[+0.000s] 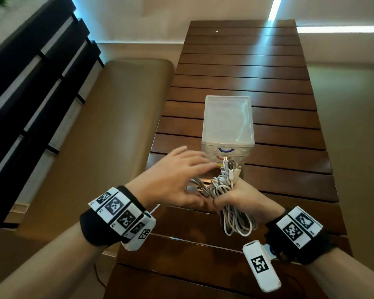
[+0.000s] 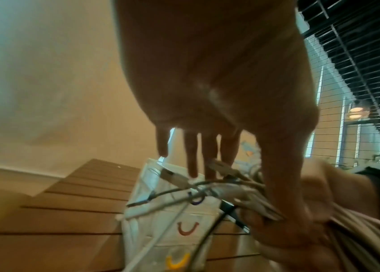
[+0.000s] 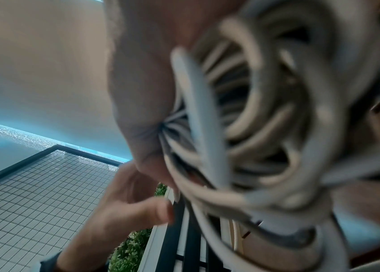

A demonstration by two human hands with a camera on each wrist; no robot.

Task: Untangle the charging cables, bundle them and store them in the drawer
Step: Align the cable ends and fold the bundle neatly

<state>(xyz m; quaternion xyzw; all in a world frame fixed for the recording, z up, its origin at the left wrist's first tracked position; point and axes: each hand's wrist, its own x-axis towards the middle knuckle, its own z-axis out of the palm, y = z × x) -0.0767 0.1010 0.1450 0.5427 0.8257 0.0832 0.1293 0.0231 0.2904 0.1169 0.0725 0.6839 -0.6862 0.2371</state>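
1. Wood slat table (image 1: 268,87), long axis runs away from the person; tan bench (image 1: 108,117) along its left side.
2. Clear plastic drawer unit (image 1: 228,124) stands on the table just beyond both hands, fronts facing the person; blue (image 1: 225,150), red and yellow handles stacked top to bottom. All drawers look closed.
3. Cables (image 1: 229,190), white and grey, gathered in one bundle held above the table's near end, right in front of the drawers. Long axis roughly upright, tilted away: plugs (image 1: 230,167) point up toward the drawer fronts, loops hang below the fist.
4. Right hand (image 1: 240,197) clenched round the bundle's middle.
5. Left hand (image 1: 171,178) flat, fingers spread, holding nothing, hovering left of the plugs with fingertips near the drawer fronts. It's the free hand and nearer the handles, so probably the one to pull a drawer.
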